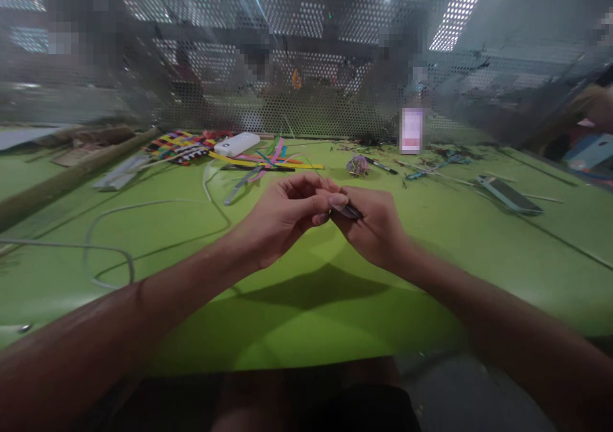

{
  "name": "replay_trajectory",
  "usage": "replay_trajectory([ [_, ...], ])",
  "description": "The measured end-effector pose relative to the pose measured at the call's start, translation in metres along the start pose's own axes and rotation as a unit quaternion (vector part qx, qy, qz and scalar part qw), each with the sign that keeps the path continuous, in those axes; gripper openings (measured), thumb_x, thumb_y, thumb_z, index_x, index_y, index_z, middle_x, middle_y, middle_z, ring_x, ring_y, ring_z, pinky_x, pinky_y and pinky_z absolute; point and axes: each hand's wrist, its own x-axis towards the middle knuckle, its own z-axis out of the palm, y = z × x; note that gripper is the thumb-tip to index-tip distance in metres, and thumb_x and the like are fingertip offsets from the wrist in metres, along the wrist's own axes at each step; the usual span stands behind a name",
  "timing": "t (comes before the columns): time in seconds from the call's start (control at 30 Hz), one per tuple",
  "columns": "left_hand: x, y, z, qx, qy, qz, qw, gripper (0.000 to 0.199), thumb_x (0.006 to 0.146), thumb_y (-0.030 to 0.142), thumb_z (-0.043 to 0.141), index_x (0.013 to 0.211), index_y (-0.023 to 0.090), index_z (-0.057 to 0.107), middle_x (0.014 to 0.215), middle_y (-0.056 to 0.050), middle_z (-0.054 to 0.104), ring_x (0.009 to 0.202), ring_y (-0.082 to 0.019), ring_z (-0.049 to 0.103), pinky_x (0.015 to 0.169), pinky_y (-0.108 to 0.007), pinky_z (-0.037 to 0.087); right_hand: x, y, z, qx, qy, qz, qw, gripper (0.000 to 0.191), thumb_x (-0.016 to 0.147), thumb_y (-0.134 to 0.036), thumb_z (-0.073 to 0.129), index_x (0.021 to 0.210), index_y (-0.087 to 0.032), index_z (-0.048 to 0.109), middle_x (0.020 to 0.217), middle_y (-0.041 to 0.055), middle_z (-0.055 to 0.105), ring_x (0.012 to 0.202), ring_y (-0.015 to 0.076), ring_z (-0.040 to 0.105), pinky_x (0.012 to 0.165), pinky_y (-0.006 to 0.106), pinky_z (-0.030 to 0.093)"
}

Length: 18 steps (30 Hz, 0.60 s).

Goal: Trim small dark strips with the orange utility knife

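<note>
Dark slim piece (351,211): center of frame, held up between both hands over the near part of the green tabletop (479,240); exact kind unclear.
Left hand (292,212): thumb tip at the piece, fingers curled; the other fingertips partly hidden.
Right hand (376,224): fingers folded in around the piece, back of hand outward; exact grip hidden.
Tangled thread ball (357,166): just beyond the hands, black pen (382,166) close by its right side.
Colored strips (268,164): loose crossing pile, upper left of center.
White device (237,144): behind the strips, near the checkered woven piece (184,146).
Pale cable (143,203): loops across the left side.
Dark flat device (510,194): right side, lying flat.
Perforated screen (316,110): across the top, behind the tabletop.
</note>
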Motion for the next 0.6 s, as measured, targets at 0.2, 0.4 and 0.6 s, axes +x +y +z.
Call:
replay_trajectory([
  [0.2, -0.0006, 0.0005, 0.0008, 0.011, 0.004, 0.002, 1.000, 0.023, 0.067, 0.015, 0.095, 0.074, 0.013, 0.073, 0.077, -0.002, 0.073, 0.059, -0.005, 0.058, 0.052, -0.016, 0.044, -0.0004, -0.0006, -0.0003, 0.004, -0.004, 0.009, 1.000, 0.030, 0.102, -0.029, 0.059, 0.076, -0.016, 0.065, 0.073, 0.0029, 0.065, 0.064, 0.0128, 0.052, 0.064, 0.027, 0.035],
  [0.4, -0.0016, 0.0007, 0.0008, 0.027, 0.000, 0.001, 1.000, 0.028, 0.062, 0.015, 0.097, 0.075, 0.014, 0.072, 0.074, 0.000, 0.072, 0.056, -0.004, 0.053, 0.053, -0.016, 0.043, -0.0003, 0.0001, 0.0004, 0.008, -0.005, 0.002, 1.000, 0.029, 0.103, -0.026, 0.057, 0.076, -0.017, 0.063, 0.074, 0.0030, 0.067, 0.066, 0.0127, 0.054, 0.064, 0.026, 0.036],
  [0.6, -0.0025, 0.0044, 0.0054, 0.033, 0.010, -0.003, 0.999, 0.030, 0.059, 0.013, 0.098, 0.071, 0.014, 0.071, 0.073, 0.000, 0.071, 0.055, -0.004, 0.053, 0.051, -0.018, 0.042, -0.0009, -0.0001, 0.0005, 0.010, -0.007, 0.001, 1.000, 0.025, 0.102, -0.023, 0.057, 0.078, -0.016, 0.063, 0.075, 0.0030, 0.066, 0.066, 0.0129, 0.054, 0.064, 0.027, 0.036],
])
